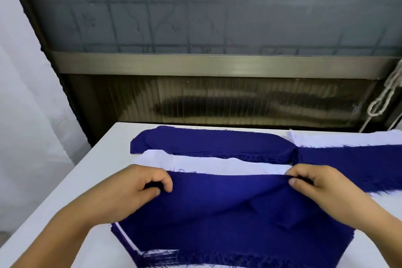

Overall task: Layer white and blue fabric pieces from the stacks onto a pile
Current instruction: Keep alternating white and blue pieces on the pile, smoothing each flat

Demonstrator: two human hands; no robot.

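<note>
A blue fabric piece [217, 206] lies on top of the layered pile in front of me, loosely rumpled near its right side. My left hand [139, 183] pinches its far left corner and my right hand [313, 183] pinches its far right corner. Under it a white piece [208, 164] shows along the far edge, and white and blue edges [124, 238] of the pile show at the near left. Behind the pile lies a blue stack [208, 142]. At the right another blue piece [352, 165] lies over a white stack [339, 139].
Everything rests on a white table [93, 172], whose left edge runs diagonally down toward me. A dark window frame [217, 65] and ribbed panel rise right behind the table's far edge. A knotted rope [382, 102] hangs at the far right.
</note>
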